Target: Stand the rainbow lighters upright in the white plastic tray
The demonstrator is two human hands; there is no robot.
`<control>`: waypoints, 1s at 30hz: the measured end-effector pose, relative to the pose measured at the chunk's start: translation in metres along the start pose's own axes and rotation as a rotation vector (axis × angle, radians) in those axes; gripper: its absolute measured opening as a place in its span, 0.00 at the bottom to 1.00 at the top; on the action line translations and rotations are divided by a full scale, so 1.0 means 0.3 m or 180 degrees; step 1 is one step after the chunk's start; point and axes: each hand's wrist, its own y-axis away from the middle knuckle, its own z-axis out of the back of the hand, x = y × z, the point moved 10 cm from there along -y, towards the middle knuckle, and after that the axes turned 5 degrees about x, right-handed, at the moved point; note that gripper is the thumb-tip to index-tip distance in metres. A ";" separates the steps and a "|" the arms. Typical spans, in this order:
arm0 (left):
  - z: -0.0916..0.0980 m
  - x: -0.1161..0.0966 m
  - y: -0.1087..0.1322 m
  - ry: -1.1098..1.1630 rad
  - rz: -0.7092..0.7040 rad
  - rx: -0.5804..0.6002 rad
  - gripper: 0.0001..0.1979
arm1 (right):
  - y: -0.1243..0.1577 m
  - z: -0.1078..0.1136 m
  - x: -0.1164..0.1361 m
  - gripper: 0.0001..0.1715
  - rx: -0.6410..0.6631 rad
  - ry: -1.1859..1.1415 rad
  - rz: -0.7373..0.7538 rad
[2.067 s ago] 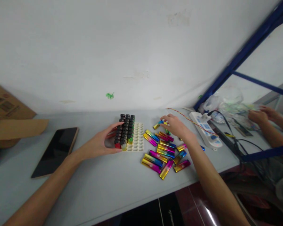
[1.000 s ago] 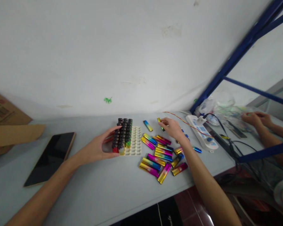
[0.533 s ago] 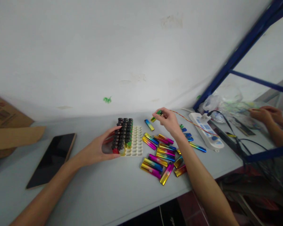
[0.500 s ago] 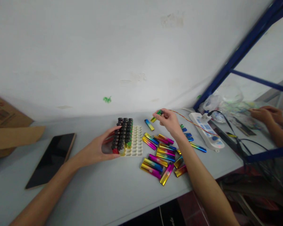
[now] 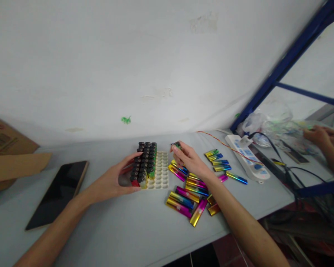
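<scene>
My left hand [image 5: 115, 180] grips the left side of a block of upright lighters [image 5: 144, 159], its thumb at the near end and its fingers behind. The lighters have black tops and green, red and clear bodies. They stand in a white tray [image 5: 161, 170] with rows of holes, whose right-hand columns are bare. My right hand [image 5: 187, 157] pinches a dark-topped greenish lighter [image 5: 177, 145], just right of the tray and above the table. Under and beside that hand lie several shiny lighter-shaped metallic casings [image 5: 180, 200] in yellow, pink and blue.
A phone-like black tablet [image 5: 59, 193] and a cardboard box [image 5: 11, 148] are at the left. A white power strip [image 5: 247, 157] with cables lies right of the casings. Beyond a blue metal frame [image 5: 284, 63], another person's hands [image 5: 321, 135] are near plastic bags [image 5: 269, 122].
My right hand has come left and toward me with the lighter, nearer the tray. It now covers some casings and reveals others by the power strip. My left hand keeps its grip.
</scene>
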 end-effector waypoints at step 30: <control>-0.013 -0.019 -0.006 0.0054 0.0015 0.0066 0.54 | 0.043 -0.032 0.083 0.22 0.0038 0.1079 0.0559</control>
